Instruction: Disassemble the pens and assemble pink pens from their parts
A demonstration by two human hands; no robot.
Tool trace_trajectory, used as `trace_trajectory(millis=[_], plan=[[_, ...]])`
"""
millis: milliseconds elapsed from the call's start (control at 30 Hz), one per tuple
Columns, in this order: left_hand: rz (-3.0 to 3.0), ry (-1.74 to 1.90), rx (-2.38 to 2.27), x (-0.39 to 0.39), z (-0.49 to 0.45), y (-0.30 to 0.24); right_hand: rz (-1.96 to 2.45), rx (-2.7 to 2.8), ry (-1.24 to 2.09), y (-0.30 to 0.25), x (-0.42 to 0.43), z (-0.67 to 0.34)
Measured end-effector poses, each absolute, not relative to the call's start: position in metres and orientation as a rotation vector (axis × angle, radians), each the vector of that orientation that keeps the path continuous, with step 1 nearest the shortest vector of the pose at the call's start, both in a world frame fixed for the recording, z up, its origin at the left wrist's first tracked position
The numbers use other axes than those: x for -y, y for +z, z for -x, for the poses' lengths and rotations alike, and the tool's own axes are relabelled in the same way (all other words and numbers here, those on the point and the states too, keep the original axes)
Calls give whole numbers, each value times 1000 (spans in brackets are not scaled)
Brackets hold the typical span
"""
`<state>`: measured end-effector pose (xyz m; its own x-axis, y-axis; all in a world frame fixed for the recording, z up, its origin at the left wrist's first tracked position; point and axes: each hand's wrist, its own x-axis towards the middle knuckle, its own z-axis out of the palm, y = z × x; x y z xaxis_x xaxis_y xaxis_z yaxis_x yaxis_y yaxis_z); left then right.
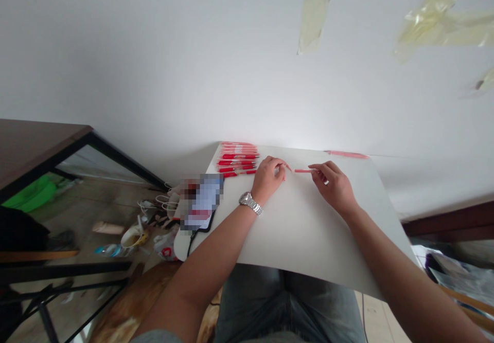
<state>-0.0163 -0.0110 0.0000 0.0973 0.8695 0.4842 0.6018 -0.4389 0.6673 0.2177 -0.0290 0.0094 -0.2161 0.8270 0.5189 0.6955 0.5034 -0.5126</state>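
Note:
Above the middle of the white table, my left hand (267, 176) is closed in a pinch on a small red pen part (288, 167); its exact shape is too small to tell. Facing it, my right hand (332, 182) pinches a pinkish-red pen barrel (301, 170), which points left toward the left hand. A narrow gap separates the two pieces. Just left of my left hand lies a row of red pens (238, 156), paler pink ones at the back and darker red ones in front. The left hand hides some of their right ends.
Thin pink pen pieces (347, 154) lie at the table's back right edge by the wall. A phone (203, 201), blurred out, rests at the left edge with a cable. Left of the table are a dark-framed desk (46, 134) and floor clutter with a cup (132, 236).

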Motion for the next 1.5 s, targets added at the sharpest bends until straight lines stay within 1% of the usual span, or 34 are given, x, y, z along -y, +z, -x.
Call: trace_trajectory(millis=[200,500,667,767,967,1167,1267,1433,1500], plan=[[-2079,1257,-1475,12,16,1,1261,1945,206,9,28,-219],[-2155,1201,-1436,16,17,8,1319,1818,344,-4,22,-221],[-2542,934,-1063,34,-2,10,1421,1624,440,-14,17,-223],[-2699,798,-923,45,-19,7,1465,1554,456,-17,15,-225],[-2834,675,-917,49,-32,2,1476,1398,571,-15,13,-226],[-2915,665,-847,49,-38,-1,1397,1281,656,-14,11,-229],[-2866,679,-889,50,-38,-1,1333,1199,744,-16,11,-231],[-2714,741,-960,48,-33,1,1102,917,1035,-20,10,-228],[-2645,794,-1040,47,-30,3,1021,912,1146,-20,10,-225]])
